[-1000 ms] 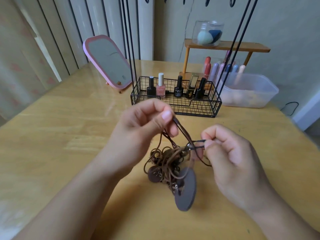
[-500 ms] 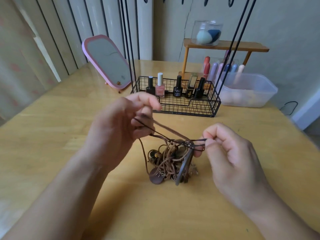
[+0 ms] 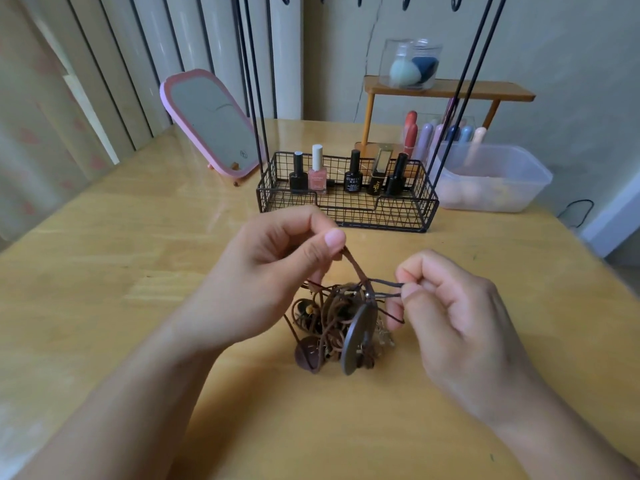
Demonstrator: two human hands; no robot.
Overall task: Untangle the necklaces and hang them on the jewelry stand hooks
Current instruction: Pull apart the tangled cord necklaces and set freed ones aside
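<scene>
A tangled bundle of brown cord necklaces (image 3: 332,318) hangs just above the wooden table (image 3: 138,265) between my hands, with a grey disc pendant (image 3: 358,337) and a brown disc pendant (image 3: 307,353) in it. My left hand (image 3: 277,268) pinches a brown cord (image 3: 355,268) and lifts it up from the tangle. My right hand (image 3: 450,317) pinches a dark thin cord (image 3: 384,282) pulled out to the right. The black jewelry stand has thin rods (image 3: 256,98) rising from a wire basket base (image 3: 346,209); its hooks (image 3: 408,0) show at the top edge.
Several nail polish bottles (image 3: 317,174) stand in the basket. A pink mirror (image 3: 211,126) leans at the back left. A clear plastic tub (image 3: 495,178) sits at the back right, in front of a small wooden shelf (image 3: 446,90) carrying a jar of sponges (image 3: 410,64).
My left hand moved right and up again, raising the brown cord above the tangle. The grey disc swung to face more sideways. My right hand kept its pinch on the dark cord.
</scene>
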